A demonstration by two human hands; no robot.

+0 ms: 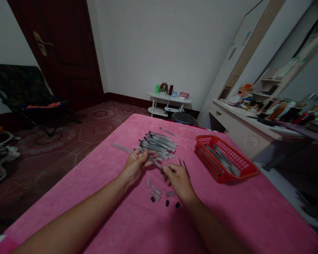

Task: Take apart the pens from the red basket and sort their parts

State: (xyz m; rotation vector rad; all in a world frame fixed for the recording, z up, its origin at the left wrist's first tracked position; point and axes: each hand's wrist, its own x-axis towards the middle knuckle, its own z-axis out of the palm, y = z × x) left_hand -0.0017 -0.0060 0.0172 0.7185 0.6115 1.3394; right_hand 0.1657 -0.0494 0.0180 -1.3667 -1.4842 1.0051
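A slim clear pen barrel (155, 162) spans my two hands above the pink cloth. My left hand (137, 162) pinches its far end between thumb and fingers. Closed around its near end is my right hand (178, 178); what its fingertips cover there is hidden. Just beyond lies a pile of clear pens (159, 144) with dark ends. Clear tubes (120, 147) lie left of my left hand. Two thin dark refills (186, 168) rest beyond my right hand. Nearer me are several clear caps (156, 193) and small black plugs (167, 203).
A red plastic basket (201, 155) holding more pens stands at the right of the pink-covered table (116, 218). One separate pen (169, 132) lies past the pile. A cluttered dresser (243, 128) stands to the right, a folding chair (29, 91) to the left.
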